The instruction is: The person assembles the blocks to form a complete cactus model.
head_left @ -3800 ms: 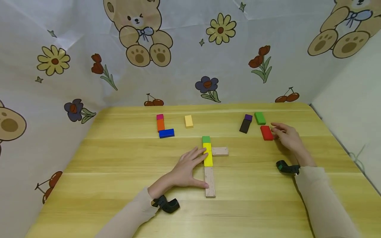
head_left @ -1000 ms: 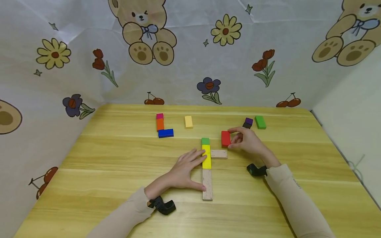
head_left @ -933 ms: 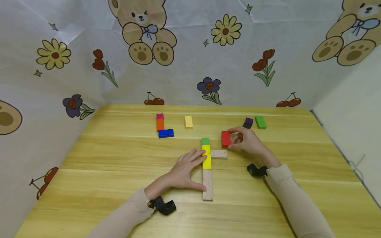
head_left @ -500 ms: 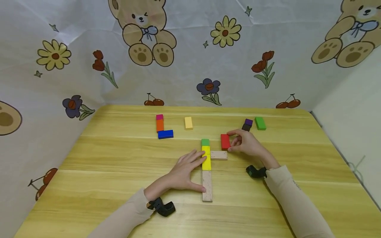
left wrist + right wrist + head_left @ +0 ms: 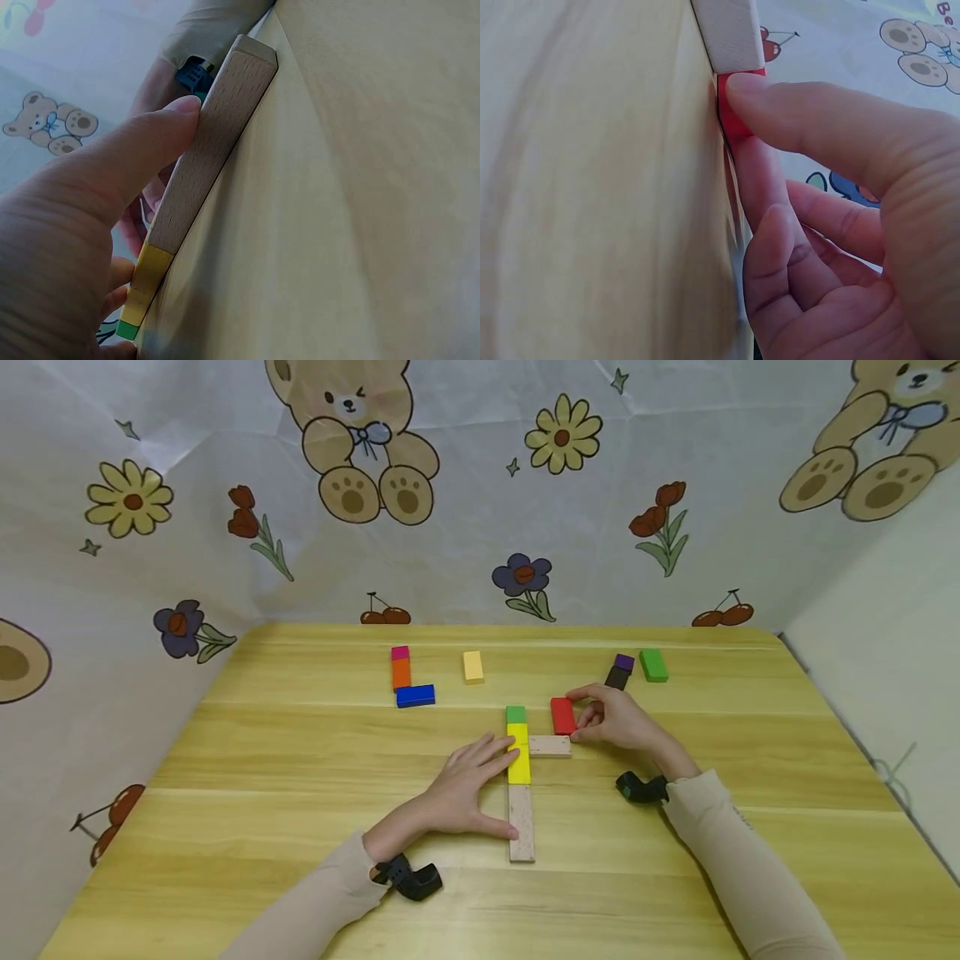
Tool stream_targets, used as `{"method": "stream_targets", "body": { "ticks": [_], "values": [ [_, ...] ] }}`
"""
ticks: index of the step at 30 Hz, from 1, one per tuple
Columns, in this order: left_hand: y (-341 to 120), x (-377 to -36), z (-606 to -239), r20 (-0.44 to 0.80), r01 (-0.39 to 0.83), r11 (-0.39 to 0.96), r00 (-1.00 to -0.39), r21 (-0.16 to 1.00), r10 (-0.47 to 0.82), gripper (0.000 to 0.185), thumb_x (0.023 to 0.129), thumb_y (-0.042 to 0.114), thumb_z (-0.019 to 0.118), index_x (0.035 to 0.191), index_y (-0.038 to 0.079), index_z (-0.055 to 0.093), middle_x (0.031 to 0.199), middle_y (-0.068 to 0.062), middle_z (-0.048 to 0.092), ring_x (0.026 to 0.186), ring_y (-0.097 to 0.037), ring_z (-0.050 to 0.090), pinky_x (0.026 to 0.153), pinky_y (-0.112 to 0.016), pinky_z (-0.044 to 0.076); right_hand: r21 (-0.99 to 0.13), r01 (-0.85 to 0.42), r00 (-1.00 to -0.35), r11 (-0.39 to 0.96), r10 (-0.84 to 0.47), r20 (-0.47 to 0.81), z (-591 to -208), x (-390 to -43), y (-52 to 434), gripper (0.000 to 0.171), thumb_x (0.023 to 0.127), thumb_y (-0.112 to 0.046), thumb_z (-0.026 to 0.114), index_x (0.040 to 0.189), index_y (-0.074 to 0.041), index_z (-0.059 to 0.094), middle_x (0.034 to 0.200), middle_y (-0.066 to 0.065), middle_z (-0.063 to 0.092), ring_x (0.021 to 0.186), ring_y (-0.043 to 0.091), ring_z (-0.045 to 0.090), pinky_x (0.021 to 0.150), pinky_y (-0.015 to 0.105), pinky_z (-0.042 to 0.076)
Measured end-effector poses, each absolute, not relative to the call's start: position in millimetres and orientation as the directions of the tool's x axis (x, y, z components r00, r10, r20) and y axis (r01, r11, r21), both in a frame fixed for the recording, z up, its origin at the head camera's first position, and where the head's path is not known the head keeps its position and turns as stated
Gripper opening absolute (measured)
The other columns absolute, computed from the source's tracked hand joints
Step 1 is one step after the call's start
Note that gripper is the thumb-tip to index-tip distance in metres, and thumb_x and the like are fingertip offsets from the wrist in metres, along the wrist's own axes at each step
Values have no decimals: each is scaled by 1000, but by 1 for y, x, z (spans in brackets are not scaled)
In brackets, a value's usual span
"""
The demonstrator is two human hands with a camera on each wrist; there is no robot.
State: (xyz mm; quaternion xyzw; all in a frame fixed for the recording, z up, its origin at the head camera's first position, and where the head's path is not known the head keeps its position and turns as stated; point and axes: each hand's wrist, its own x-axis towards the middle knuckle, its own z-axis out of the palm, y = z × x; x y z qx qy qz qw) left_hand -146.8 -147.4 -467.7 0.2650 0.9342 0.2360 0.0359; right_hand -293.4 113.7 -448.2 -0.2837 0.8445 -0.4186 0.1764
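In the head view, a long plain wooden block [image 5: 521,835], a yellow block [image 5: 521,770] and a small green block [image 5: 516,715] form a straight row. A short plain block [image 5: 550,746] juts right from the yellow one. My left hand [image 5: 467,789] lies spread beside the row, fingertips touching the yellow block and thumb against the long plain block. My right hand [image 5: 621,720] pinches a red block [image 5: 562,717] between thumb and forefinger, behind the short plain block's right part. In the right wrist view, the red block [image 5: 733,116] meets a pale block [image 5: 730,34].
Blue [image 5: 416,696], orange [image 5: 401,675] and pink [image 5: 401,652] blocks form an L shape at the back left. A pale yellow block [image 5: 473,667] lies apart. Behind my right hand are black [image 5: 617,677], purple [image 5: 624,662] and green [image 5: 653,666] blocks. A printed cloth hangs behind the table.
My right hand took the red block from the right side and carried it left, then drew it slightly nearer against the short plain block. My left hand has stayed at the row.
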Motion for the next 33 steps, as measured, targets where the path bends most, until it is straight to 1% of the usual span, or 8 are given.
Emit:
{"method": "stream_targets", "body": {
  "ticks": [4,9,15,20,23,27,30,33],
  "values": [
    [-147,-146,-467,60,480,745,-856,464,514,103,61,75,55,142,19,23,149,5,9,137,-25,3,106,-49,12,-802,-344,-772,489,-634,-55,-448,-293,115,60,68,-15,77,120,-5,49,79,10,60,68,19,55,59,23,48],
    [-145,-144,-467,70,486,737,-853,469,518,102,62,73,57,142,18,24,149,4,9,137,-26,4,106,-50,12,-802,-381,-760,461,-650,-12,-450,-291,117,61,67,-12,77,120,-1,49,78,11,60,66,19,55,57,22,47],
    [-145,-145,-468,68,491,739,-850,462,522,101,63,73,56,142,18,24,149,4,9,137,-26,5,106,-49,13,-814,-338,-765,473,-642,-55,-448,-290,118,62,67,-11,77,121,-2,48,82,14,61,69,21,56,60,22,48],
    [-147,-147,-465,74,489,742,-853,458,516,101,63,72,57,141,18,24,149,4,10,137,-26,5,106,-49,12,-816,-334,-752,472,-656,-72,-430,-284,112,64,68,-5,75,123,5,44,85,21,60,72,27,56,60,21,49],
    [-146,-150,-463,83,494,744,-853,450,516,101,63,72,57,141,19,24,149,4,9,137,-26,5,106,-49,12,-813,-335,-751,476,-656,-74,-425,-288,112,64,68,-6,76,123,3,45,86,20,60,72,27,57,61,22,49],
    [-140,-155,-462,105,516,734,-843,442,528,100,63,73,56,142,19,23,149,5,9,137,-25,5,106,-49,13,-807,-346,-760,479,-647,-59,-434,-298,123,67,65,-13,78,123,-2,47,86,14,61,70,20,57,59,23,49],
    [-139,-152,-465,114,517,735,-844,438,525,101,63,73,56,142,19,23,149,5,9,137,-25,5,106,-48,13,-822,-337,-756,460,-653,-55,-436,-296,127,68,66,-13,78,125,-2,45,101,15,58,69,20,58,58,23,48],
    [-143,-142,-470,88,496,748,-853,442,514,102,62,75,55,142,20,24,149,5,9,137,-25,5,106,-48,14,-842,-319,-744,435,-665,-62,-441,-292,128,67,68,-11,76,126,0,44,114,19,52,70,20,58,59,23,48]
  ]
}}
